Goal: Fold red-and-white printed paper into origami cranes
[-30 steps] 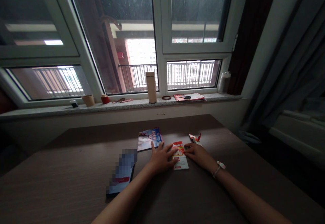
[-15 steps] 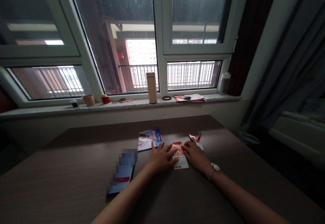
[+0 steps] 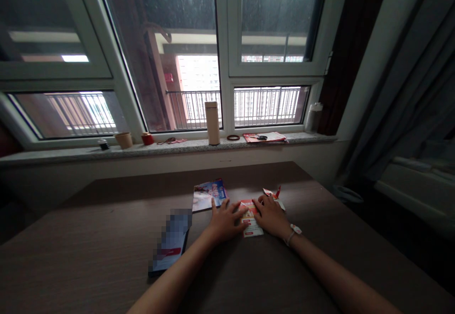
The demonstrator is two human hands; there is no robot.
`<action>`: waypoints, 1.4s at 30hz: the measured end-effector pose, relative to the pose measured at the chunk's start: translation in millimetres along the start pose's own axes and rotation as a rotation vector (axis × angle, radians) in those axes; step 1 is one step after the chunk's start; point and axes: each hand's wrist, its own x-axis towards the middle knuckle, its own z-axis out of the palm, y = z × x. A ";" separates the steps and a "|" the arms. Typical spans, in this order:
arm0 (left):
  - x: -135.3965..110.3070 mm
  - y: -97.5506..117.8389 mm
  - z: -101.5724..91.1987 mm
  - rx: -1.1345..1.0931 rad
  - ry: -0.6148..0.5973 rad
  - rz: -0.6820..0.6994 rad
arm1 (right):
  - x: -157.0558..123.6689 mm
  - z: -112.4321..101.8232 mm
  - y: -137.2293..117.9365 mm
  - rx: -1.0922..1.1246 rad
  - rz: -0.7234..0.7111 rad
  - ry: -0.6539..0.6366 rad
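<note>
A narrow sheet of red, yellow and white printed paper (image 3: 253,228) is lying on the dark brown wooden table (image 3: 88,243), between the two hands. The left hand (image 3: 224,222) is spreading its fingers, and their tips are resting on the paper's left side. The right hand (image 3: 273,217) is bending its fingers toward the paper's far right edge, fingertips touching it; whether they are pinching it, I cannot tell. A pale band with a white-and-red ornament (image 3: 295,229) is circling the right wrist.

Just beyond the right hand, a folded red-and-white paper piece (image 3: 278,192) is standing partly raised. To the far left of the left hand, a glossy blue-and-pink printed leaflet (image 3: 206,197) is lying flat. Nearer and further left, a dark flat phone with a blurred-out screen (image 3: 170,245) is lying beside the left forearm.

On the speckled stone windowsill (image 3: 185,147) at the far side, a tall beige cylindrical bottle (image 3: 212,124) is standing left of a dark red beaded ring (image 3: 233,137).
</note>
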 end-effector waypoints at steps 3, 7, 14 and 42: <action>0.4 -0.2 -0.2 0.004 0.004 0.004 | 0.4 0.3 0.7 0.003 -0.001 0.010; -0.2 -1.8 -3.6 0.009 0.001 0.012 | -1.4 -1.6 4.2 0.043 -0.011 0.010; -4.1 -7.2 -13.6 0.000 -0.079 0.046 | -2.7 0.9 20.1 0.268 -0.134 0.087; -2.8 -8.4 -17.2 0.017 -0.125 0.034 | -1.0 -11.8 30.9 0.317 -0.186 -0.138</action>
